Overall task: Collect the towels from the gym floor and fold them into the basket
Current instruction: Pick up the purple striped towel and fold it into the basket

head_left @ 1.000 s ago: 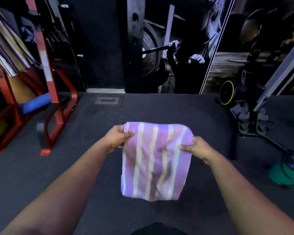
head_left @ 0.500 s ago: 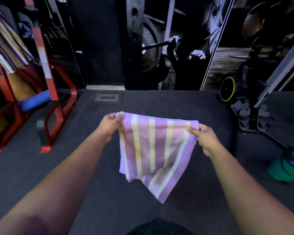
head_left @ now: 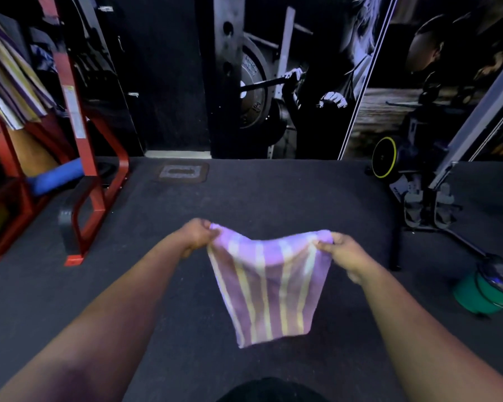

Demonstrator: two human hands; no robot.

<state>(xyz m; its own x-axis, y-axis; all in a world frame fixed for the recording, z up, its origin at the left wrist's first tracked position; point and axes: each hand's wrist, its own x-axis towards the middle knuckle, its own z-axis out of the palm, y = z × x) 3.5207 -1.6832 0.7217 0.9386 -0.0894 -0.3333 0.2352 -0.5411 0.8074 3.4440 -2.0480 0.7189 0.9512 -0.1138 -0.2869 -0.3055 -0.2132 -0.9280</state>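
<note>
A purple towel with pale yellow stripes (head_left: 270, 288) hangs folded in the air above the dark gym floor (head_left: 273, 192). My left hand (head_left: 196, 236) pinches its top left corner. My right hand (head_left: 343, 253) pinches its top right corner. The top edge sags a little between the two hands, and the lower edge hangs free. No basket is in view.
A red metal rack (head_left: 79, 134) stands at the left with striped towels (head_left: 9, 79) draped over it and a blue roll (head_left: 58, 177) at its foot. A green weight (head_left: 488, 291) lies at the right, next to a machine frame (head_left: 436, 198). A wall poster stands behind.
The towel's loose lower corner has swung back, so it hangs straight again. Both hands have dropped slightly and kept their hold on the top corners.
</note>
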